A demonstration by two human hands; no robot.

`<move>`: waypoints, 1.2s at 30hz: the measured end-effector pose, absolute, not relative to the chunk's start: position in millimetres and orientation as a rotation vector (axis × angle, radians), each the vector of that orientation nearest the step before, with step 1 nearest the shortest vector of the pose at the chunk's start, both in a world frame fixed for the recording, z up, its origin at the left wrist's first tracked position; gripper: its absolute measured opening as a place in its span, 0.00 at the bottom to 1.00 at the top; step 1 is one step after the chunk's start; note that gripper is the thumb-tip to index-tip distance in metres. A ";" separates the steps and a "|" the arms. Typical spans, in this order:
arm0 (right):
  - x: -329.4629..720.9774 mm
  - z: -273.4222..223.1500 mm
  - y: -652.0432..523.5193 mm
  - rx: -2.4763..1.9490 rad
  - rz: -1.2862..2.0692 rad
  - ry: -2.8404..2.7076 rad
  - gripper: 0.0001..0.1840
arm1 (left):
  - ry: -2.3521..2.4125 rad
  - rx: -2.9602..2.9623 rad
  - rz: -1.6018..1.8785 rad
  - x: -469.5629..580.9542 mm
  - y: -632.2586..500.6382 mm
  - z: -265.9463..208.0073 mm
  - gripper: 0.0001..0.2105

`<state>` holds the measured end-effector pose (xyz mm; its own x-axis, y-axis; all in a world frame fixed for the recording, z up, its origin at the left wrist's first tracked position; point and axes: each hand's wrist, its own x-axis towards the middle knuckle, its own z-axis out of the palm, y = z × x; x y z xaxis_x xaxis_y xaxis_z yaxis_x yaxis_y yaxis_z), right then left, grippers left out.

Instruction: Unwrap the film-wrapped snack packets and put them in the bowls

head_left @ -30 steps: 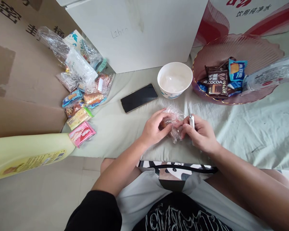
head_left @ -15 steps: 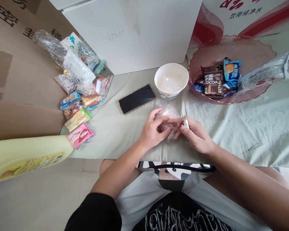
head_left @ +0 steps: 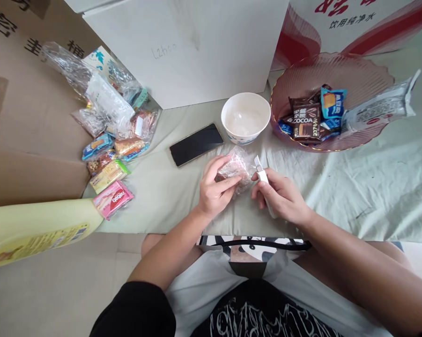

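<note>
My left hand (head_left: 216, 187) is closed around a clear crinkled plastic packet (head_left: 241, 166) with something pinkish inside, resting on the cloth. What exactly the packet contains cannot be made out. A white utility knife (head_left: 263, 178) is gripped in my right hand (head_left: 284, 194), its short blade pointing up and away from me. The blade is just right of the packet and seems apart from it. Beyond both hands stands a white paper bowl (head_left: 246, 117), with nothing visible inside. A dark-screened phone (head_left: 196, 144) lies behind my left hand.
A pink ribbed basin (head_left: 367, 77) at the right holds several snack packets and a silvery pouch (head_left: 379, 110). Snacks and plastic wrappers (head_left: 108, 103) pile up at the left beside a cardboard box (head_left: 31, 117). A yellow bottle (head_left: 42, 229) juts in; a white box (head_left: 186, 51) stands behind.
My right hand has drawn back slightly from the packet, and the knife's blade now shows upright. My left hand has shifted on the packet. The whole view has slid slightly.
</note>
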<state>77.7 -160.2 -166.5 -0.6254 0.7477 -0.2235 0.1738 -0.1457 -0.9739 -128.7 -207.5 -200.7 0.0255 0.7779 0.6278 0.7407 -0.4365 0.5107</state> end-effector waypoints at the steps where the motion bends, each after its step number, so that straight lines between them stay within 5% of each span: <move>1: 77.2 -164.9 -160.3 -1.050 1.837 -1.720 0.23 | 1.621 2.268 1.430 -129.2 -207.1 -200.4 0.08; 6: 76.3 -159.8 -158.9 -1.037 1.912 -1.718 0.27 | 1.623 2.343 1.456 -129.4 -207.7 -198.5 0.05; 20: 71.7 -162.5 -155.4 -1.081 1.850 -1.686 0.15 | 1.650 2.356 1.379 -128.7 -211.6 -196.3 0.03; 36: 73.2 -165.1 -155.1 -1.083 2.124 -1.379 0.25 | 1.708 2.139 1.536 -133.4 -209.0 -196.1 0.06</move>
